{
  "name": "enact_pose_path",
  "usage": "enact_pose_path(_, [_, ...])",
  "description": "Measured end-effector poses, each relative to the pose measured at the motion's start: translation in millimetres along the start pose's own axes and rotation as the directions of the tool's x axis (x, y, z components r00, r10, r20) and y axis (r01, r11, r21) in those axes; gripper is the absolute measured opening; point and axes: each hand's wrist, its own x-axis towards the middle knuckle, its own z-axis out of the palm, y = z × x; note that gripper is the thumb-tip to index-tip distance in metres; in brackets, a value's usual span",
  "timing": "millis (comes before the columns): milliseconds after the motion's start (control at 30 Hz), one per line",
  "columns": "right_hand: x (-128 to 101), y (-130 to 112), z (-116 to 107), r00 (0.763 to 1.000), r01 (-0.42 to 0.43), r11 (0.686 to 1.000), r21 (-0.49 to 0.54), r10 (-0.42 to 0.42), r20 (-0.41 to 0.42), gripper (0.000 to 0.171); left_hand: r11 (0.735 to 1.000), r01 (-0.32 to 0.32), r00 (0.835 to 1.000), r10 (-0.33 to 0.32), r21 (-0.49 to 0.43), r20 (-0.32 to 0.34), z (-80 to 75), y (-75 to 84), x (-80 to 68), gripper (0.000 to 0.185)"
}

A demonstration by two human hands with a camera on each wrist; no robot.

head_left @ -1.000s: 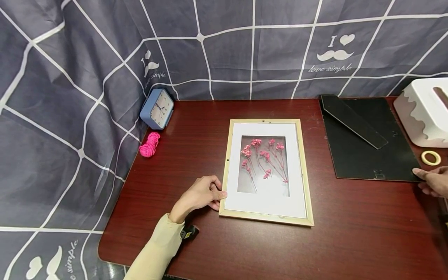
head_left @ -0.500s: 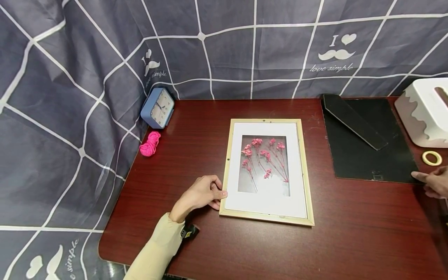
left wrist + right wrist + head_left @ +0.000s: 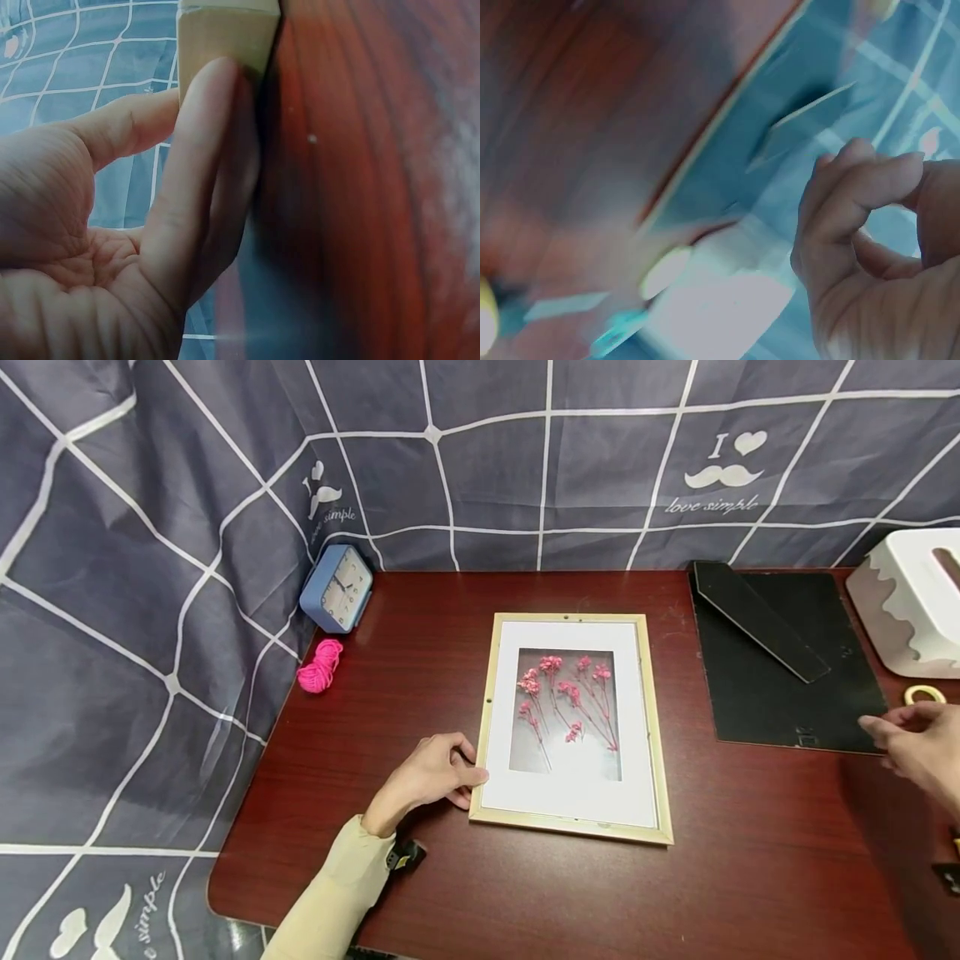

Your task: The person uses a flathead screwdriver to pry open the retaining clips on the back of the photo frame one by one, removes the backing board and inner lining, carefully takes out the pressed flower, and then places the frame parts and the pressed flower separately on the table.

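Head view: the picture frame (image 3: 572, 727) lies flat mid-desk, nearer the front edge. The left hand (image 3: 429, 773) rests loosely curled against its left rail. The right hand (image 3: 911, 745) hovers near the desk's right edge, fingers relaxed, empty — just over the black backing board (image 3: 787, 668) corner.

Left wrist view: fingers (image 3: 196, 157) touch the frame's wooden edge.

Right wrist view: blurred — fingers loosely bent, holding nothing.
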Motion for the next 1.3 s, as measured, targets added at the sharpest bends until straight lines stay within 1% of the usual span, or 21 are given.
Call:
enact_pose_path(33, [-5.8,-12.5,3.0,1.000,0.021,0.997,-0.075,-0.021,0.001,0.022,1.000,0.001,1.000,-0.001,0.008,-0.008,0.3,0.6,-0.1,0.027])
enact_pose_path(67, [-11.7,-25.3,6.8,0.999,0.051,0.985,-0.163,-0.053,-0.007,0.024,1.000,-0.002,1.000,0.002,0.018,-0.017,0.5,1.1,-0.3,0.027])
enact_pose_path(100, [-16.7,-36.6,10.9,0.996,0.084,0.976,-0.202,-0.089,-0.015,0.023,1.000,-0.002,1.000,0.002,0.024,-0.025,0.6,1.6,-0.5,0.027])
enact_pose_path(133, [-21.6,-49.2,15.6,0.993,0.112,0.960,-0.258,-0.120,-0.015,0.025,1.000,-0.003,0.999,0.004,0.029,-0.032,0.7,2.0,-0.7,0.026])
enact_pose_path(200, [-28.9,-70.9,25.9,0.982,0.178,0.938,-0.296,-0.189,-0.009,0.024,0.999,0.000,0.999,0.001,0.034,-0.042,0.9,2.7,-1.1,0.025])
enact_pose_path(233, [-31.7,-80.4,32.1,0.973,0.220,0.931,-0.293,-0.231,-0.005,0.022,0.999,0.002,0.999,0.000,0.036,-0.045,1.0,2.7,-0.9,0.025])
enact_pose_path(300, [-36.2,-96.8,46.1,0.952,0.299,0.920,-0.253,-0.305,0.014,0.020,0.999,0.010,0.999,-0.009,0.037,-0.047,1.5,2.6,-0.4,0.024])
enact_pose_path(433, [-40.7,-126.0,76.1,0.914,0.406,0.896,-0.179,-0.395,0.095,0.016,0.998,0.018,0.999,-0.015,0.052,-0.048,2.5,3.0,0.0,0.022])
enact_pose_path(567, [-37.7,-149.8,108.1,0.860,0.503,0.855,-0.130,-0.479,0.174,0.010,0.999,0.015,0.999,-0.013,0.042,-0.042,2.5,3.2,0.3,0.023])
enact_pose_path(667, [-32.5,-163.7,129.7,0.818,0.558,0.823,-0.110,-0.522,0.243,0.006,1.000,0.013,0.999,-0.012,0.020,-0.032,2.1,1.3,1.0,0.024])
enact_pose_path(767, [-26.8,-173.2,146.3,0.799,0.562,0.818,-0.119,-0.500,0.335,0.008,1.000,0.010,1.000,-0.010,0.009,-0.022,2.0,0.0,1.1,0.025])
enact_pose_path(867, [-20.6,-177.1,158.2,0.793,0.545,0.827,-0.142,-0.453,0.407,0.010,1.000,0.008,1.000,-0.008,0.005,-0.013,1.6,-1.0,1.8,0.026])
enact_pose_path(967, [-15.8,-178.0,166.2,0.787,0.541,0.826,-0.155,-0.433,0.439,0.010,1.000,0.008,1.000,-0.008,-0.002,-0.006,1.7,-1.8,2.9,0.027])
enact_pose_path(1100, [-12.2,-180.5,171.3,0.774,0.555,0.816,-0.166,-0.432,0.463,0.014,1.000,0.005,1.000,-0.005,-0.007,-0.005,2.1,-2.9,3.9,0.028])
enact_pose_path(1233, [-9.3,-184.3,173.4,0.772,0.527,0.831,-0.177,-0.381,0.509,0.023,1.000,0.003,1.000,-0.003,-0.014,-0.003,1.9,-3.4,4.0,0.028])
enact_pose_path(1300, [-6.9,-183.6,175.5,0.774,0.513,0.838,-0.184,-0.359,0.522,0.025,1.000,0.004,1.000,-0.004,-0.012,-0.003,1.8,-3.2,3.6,0.028])
